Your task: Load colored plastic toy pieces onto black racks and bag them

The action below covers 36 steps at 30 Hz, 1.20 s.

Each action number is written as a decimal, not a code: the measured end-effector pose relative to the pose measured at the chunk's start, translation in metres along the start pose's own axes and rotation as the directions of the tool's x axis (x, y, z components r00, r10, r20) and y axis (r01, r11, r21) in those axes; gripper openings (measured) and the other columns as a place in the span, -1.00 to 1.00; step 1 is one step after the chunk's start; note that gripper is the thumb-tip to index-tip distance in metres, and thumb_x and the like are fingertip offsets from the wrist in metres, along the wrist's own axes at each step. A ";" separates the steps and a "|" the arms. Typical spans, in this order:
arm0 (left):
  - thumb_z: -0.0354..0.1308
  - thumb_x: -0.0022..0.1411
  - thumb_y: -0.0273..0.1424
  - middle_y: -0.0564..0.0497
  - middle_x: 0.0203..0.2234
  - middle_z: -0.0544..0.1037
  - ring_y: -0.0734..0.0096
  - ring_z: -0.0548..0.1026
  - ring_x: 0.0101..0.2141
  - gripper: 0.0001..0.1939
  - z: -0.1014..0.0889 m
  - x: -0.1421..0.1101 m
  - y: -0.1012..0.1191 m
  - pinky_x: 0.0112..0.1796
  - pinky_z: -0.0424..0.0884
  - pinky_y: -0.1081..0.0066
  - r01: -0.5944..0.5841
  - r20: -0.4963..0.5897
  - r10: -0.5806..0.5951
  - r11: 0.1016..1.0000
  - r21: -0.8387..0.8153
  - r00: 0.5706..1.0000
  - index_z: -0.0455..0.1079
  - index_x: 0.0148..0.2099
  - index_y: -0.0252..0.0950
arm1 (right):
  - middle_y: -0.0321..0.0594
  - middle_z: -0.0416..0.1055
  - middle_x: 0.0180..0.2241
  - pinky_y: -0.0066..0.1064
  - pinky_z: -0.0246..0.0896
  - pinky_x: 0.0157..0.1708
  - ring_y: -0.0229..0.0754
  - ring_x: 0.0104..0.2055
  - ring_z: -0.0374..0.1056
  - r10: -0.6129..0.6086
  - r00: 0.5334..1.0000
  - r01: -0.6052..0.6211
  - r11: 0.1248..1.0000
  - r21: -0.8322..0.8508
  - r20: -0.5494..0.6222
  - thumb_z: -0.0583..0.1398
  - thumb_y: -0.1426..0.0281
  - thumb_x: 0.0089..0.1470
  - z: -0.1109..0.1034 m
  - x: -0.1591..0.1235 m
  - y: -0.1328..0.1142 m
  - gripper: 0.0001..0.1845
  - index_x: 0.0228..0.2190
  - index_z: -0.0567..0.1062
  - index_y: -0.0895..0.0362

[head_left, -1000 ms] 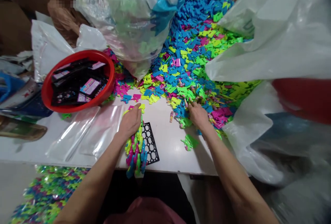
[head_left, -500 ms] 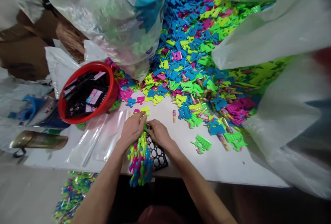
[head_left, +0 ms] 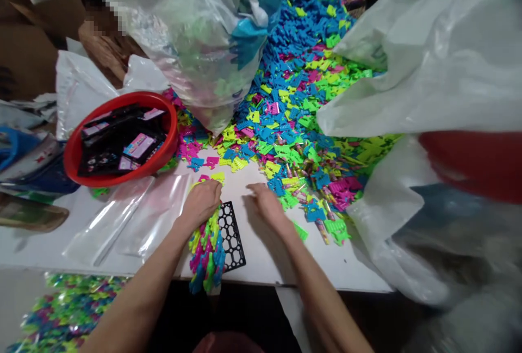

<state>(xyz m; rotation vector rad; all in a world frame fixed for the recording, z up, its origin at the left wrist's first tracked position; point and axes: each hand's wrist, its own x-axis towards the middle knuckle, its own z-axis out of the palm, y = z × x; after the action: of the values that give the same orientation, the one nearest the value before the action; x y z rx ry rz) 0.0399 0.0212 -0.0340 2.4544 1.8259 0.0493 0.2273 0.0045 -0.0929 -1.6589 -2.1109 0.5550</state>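
My left hand (head_left: 203,200) is closed on the upper end of a bundle of colourful plastic toy pieces (head_left: 207,252), which hangs toward the table's front edge in yellow, pink, green and blue. To its right, a black lattice plate (head_left: 231,236) lies on the white table, partly behind the bundle. My right hand (head_left: 265,203) is apart from the bundle, low over the table, its fingers stretched out to the left. Nothing shows in those fingers. Under my right forearm a green toy piece (head_left: 300,231) is partly covered.
A red basin (head_left: 173,149) of black packets stands at left, beside clear plastic bags (head_left: 157,217). Behind lies a large heap of loose toy pieces (head_left: 293,70) between big white sacks (head_left: 196,48). Filled bags (head_left: 69,309) lie below the table edge. A brown bottle (head_left: 35,214) lies far left.
My right hand has left the bundle and moved right, over where a small candy-like tube lay; that tube is now out of sight. My left hand still holds the bundle. The view has shifted right.
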 end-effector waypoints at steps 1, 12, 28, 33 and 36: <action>-0.26 0.36 -0.35 -0.14 -0.33 0.56 0.22 0.53 -0.26 -0.60 0.000 0.000 -0.001 -0.20 0.37 0.27 -0.008 0.000 0.008 1.000 -0.017 1.000 0.40 -0.27 -0.31 | -0.02 0.39 -0.07 -0.34 0.18 -0.05 -0.10 -0.01 0.29 0.093 0.995 -0.095 0.986 -0.136 -0.024 0.02 0.60 0.13 -0.018 -0.002 0.014 -0.64 -0.08 0.43 0.19; -0.15 0.35 -0.26 -0.17 -0.05 0.50 0.18 0.40 0.02 -0.61 -0.001 -0.004 0.001 0.05 0.23 0.16 -0.224 0.024 0.226 0.973 -0.046 0.974 0.42 -0.04 -0.34 | -0.16 0.44 -0.35 -0.38 0.21 -0.30 -0.18 -0.35 0.34 0.140 0.981 -0.118 0.980 0.160 -0.133 0.09 0.30 0.11 -0.026 -0.029 0.018 -0.77 -0.25 0.43 0.17; -0.14 0.32 -0.13 -0.14 -0.04 0.53 0.16 0.43 0.01 -0.50 0.002 -0.003 -0.001 0.04 0.27 0.21 -0.187 -0.006 0.188 0.973 -0.138 0.982 0.39 0.07 -0.35 | -0.01 0.39 -0.12 -0.35 0.24 -0.19 -0.10 -0.12 0.33 -0.004 0.996 -0.003 0.997 0.071 0.092 0.00 0.59 0.05 0.065 -0.017 -0.060 -0.63 -0.08 0.36 0.22; -0.13 0.28 -0.34 -0.14 -0.07 0.55 0.17 0.48 -0.05 -0.59 0.001 0.001 -0.003 0.02 0.31 0.23 -0.131 -0.003 0.132 0.985 -0.113 0.991 0.44 0.00 -0.37 | -0.08 0.39 -0.14 -0.40 0.23 -0.13 -0.16 -0.12 0.33 -0.098 0.978 0.091 0.995 0.044 0.187 0.03 0.55 0.14 0.036 -0.015 -0.044 -0.70 -0.09 0.40 0.21; -0.13 0.27 -0.34 -0.12 -0.06 0.55 0.19 0.48 -0.05 -0.59 0.001 0.002 -0.004 0.02 0.32 0.25 -0.152 -0.009 0.153 0.978 -0.143 0.988 0.45 -0.01 -0.36 | -0.08 0.37 -0.09 -0.42 0.20 -0.12 -0.17 -0.11 0.32 0.014 0.995 -0.003 0.992 -0.123 0.094 0.04 0.61 0.11 -0.012 -0.023 0.011 -0.63 -0.06 0.42 0.19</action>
<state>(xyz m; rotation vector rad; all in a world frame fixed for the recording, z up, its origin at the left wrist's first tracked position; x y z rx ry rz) 0.0364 0.0239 -0.0356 2.4863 1.5698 0.1811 0.2479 -0.0148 -0.0899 -1.7400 -2.2476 0.5258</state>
